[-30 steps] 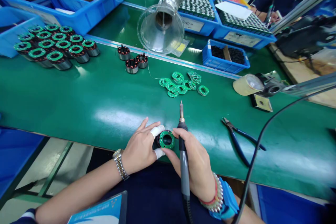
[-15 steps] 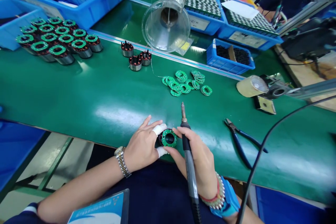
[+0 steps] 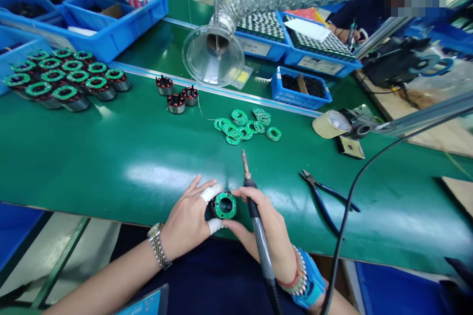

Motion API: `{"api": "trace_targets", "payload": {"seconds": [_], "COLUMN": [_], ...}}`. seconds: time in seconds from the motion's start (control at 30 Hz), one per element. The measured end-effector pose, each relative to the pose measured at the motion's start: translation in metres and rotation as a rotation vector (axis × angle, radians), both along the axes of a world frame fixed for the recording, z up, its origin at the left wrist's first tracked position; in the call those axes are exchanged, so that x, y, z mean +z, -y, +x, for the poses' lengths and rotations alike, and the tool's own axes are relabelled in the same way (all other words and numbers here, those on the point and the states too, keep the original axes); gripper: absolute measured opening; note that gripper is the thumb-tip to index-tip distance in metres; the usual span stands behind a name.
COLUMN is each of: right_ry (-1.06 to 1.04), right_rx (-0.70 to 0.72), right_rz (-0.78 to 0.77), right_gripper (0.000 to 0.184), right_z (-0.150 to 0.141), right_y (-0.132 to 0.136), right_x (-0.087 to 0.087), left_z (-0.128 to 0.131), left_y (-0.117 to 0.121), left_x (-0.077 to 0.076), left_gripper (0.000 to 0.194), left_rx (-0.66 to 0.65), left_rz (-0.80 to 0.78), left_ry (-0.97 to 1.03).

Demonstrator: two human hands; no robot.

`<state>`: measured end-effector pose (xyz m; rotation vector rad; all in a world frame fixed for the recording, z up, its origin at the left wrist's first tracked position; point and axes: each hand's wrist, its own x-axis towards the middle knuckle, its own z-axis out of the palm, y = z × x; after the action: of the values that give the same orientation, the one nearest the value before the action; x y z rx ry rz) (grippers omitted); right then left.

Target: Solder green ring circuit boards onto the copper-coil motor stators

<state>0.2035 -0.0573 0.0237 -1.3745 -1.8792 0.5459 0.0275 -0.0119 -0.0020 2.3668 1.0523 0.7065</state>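
Note:
Near the table's front edge, my left hand (image 3: 186,214) grips a motor stator topped with a green ring-shaped circuit board (image 3: 219,210); white tape wraps its thumb and index finger. A soldering iron (image 3: 258,229) lies in my right hand (image 3: 271,229), its tip pointing away from me over the table. The right thumb and index fingertip also touch the board's right side. Beyond the iron's tip lies a loose pile of green ring boards (image 3: 242,132). Three bare stators (image 3: 176,103) stand farther back on the left.
Finished-looking stators with green boards (image 3: 67,98) stand in rows at left, beside blue bins (image 3: 121,34). A clear fume hood (image 3: 213,66) hangs over the back. Cutting pliers (image 3: 321,202) lie at right, behind a black cable (image 3: 345,221). A small blue bin (image 3: 295,101) holds black parts. A co-worker's hand (image 3: 342,34) shows beyond.
The camera view has shifted, so the whole scene sits lower and farther left. Both hands keep nearly the same pose around the stator, and the iron stays in my right hand.

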Motion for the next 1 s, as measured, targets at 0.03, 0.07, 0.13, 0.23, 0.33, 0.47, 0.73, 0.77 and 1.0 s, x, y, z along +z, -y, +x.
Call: {"api": "trace_targets", "payload": {"seconds": [0.03, 0.07, 0.13, 0.23, 0.33, 0.47, 0.73, 0.77, 1.0], "right_ry": [-0.028, -0.058, -0.115, -0.154, -0.183, -0.274, -0.272, -0.271, -0.307], "right_rx": [0.008, 0.02, 0.05, 0.081, 0.112, 0.186, 0.192, 0.193, 0.21], "right_rz": [-0.009, -0.017, -0.031, -0.021, 0.032, 0.081, 0.059, 0.053, -0.084], "right_gripper": [0.054, 0.055, 0.058, 0.057, 0.048, 0.037, 0.025, 0.025, 0.019], "right_z": [0.001, 0.003, 0.007, 0.015, 0.022, 0.026, 0.033, 0.033, 0.026], "right_y": [0.0, -0.001, -0.004, -0.009, -0.014, -0.017, -0.018, -0.018, -0.026], "right_x": [-0.001, -0.002, -0.002, 0.0, 0.002, 0.0, -0.007, -0.008, -0.001], "left_z": [0.0, -0.001, -0.002, -0.004, -0.006, -0.008, -0.011, -0.011, -0.009], "left_y": [0.0, 0.0, -0.001, -0.003, -0.006, -0.009, -0.011, -0.011, -0.013], "left_x": [0.0, -0.001, -0.001, 0.001, 0.005, 0.009, 0.01, 0.01, 0.012], "left_gripper": [0.05, 0.051, 0.053, 0.058, 0.061, 0.061, 0.061, 0.061, 0.06], "left_rx": [0.002, 0.003, -0.001, -0.026, -0.061, -0.09, -0.091, -0.092, -0.129], "left_rz": [0.008, 0.016, 0.034, 0.055, 0.056, 0.059, 0.054, 0.049, 0.068], "left_ry": [-0.011, -0.026, -0.061, -0.098, -0.124, -0.157, -0.196, -0.197, -0.179]}}
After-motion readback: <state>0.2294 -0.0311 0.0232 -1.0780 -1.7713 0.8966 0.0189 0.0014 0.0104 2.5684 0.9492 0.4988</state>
